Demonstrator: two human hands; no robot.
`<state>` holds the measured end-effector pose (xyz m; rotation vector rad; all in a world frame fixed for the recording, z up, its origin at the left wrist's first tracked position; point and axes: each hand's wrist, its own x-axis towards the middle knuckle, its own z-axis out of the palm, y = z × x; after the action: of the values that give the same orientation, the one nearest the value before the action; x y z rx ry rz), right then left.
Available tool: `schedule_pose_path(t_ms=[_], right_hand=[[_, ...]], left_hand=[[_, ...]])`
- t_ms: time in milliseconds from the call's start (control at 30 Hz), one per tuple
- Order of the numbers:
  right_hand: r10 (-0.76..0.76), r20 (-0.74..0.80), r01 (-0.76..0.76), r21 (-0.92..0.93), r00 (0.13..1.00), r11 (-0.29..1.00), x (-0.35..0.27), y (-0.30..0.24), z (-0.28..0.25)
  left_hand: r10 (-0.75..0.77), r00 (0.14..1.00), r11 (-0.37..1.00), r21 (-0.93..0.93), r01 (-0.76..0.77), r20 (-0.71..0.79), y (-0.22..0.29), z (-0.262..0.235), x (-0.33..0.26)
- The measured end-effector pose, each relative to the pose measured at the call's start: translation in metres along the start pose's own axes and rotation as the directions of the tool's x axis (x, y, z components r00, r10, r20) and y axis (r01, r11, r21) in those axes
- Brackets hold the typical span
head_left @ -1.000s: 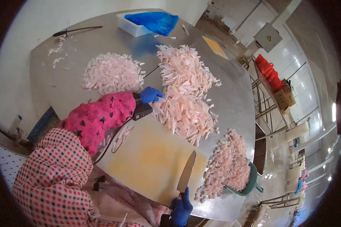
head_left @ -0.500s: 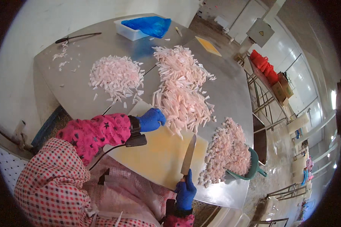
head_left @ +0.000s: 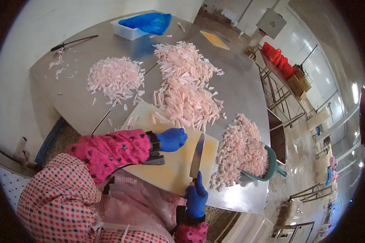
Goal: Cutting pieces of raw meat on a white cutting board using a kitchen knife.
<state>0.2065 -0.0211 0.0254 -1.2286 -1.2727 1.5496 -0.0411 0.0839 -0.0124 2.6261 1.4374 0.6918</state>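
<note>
Holding the kitchen knife (head_left: 197, 154) in your right hand (head_left: 196, 199), you had its blade pointing away from you over the right side of the pale cutting board (head_left: 172, 174). The fingers of that hand were wrapped around the handle, with one digit stretched along toward the blade. Your left hand (head_left: 171, 139) hung over the board just left of the blade, its fingers curled together; whether they pinched anything could not be told. The step looked like cutting, judged to be between strokes, since no piece showed under the edge. The next move seemed to call for a strip laid flat, with the left fingertips tucked back from the blade. The main heap of pale pink strips (head_left: 186, 95) lay beyond your hands, spilling over the board's far edge, where it crowded the working area. A heap of small chunks (head_left: 241, 150) sat just beside the board's right edge, partly in a green scoop (head_left: 270, 164), and could have hampered a wide sweep of the knife. Farther off were a second heap of pieces (head_left: 115, 77), a sharpening steel (head_left: 75, 42), a white tub (head_left: 127, 32) with a blue plastic bag (head_left: 150, 23), and a yellow board (head_left: 215, 39).
</note>
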Motion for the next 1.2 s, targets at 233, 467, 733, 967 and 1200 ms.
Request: schedule_pose_path(t_ms=[233,467,733,967,1200], right_hand=[[-0.015,-0.010,0.014,-0.069,1.000,0.998,0.002,0.008,-0.003],[0.006,0.030,-0.003,-0.094,1.000,0.996,0.001,0.002,-0.006],[-0.017,0.020,0.020,-0.135,1.000,0.991,0.004,0.006,-0.006],[0.019,0.038,-0.013,-0.156,0.999,0.988,0.006,-0.001,-0.005],[0.013,0.037,-0.009,-0.092,0.999,0.996,0.003,-0.004,-0.004]], left_hand=[[-0.112,0.922,0.992,-0.099,0.081,-0.370,0.004,-0.042,-0.042],[-0.109,0.988,0.962,0.237,0.133,-0.112,0.043,-0.032,-0.033],[-0.162,0.987,0.987,-0.011,0.162,-0.005,0.075,-0.012,-0.037],[-0.281,0.960,0.957,-0.082,0.279,-0.009,0.077,-0.008,-0.032],[-0.126,0.992,0.991,-0.044,0.126,-0.003,0.071,0.004,-0.010]])
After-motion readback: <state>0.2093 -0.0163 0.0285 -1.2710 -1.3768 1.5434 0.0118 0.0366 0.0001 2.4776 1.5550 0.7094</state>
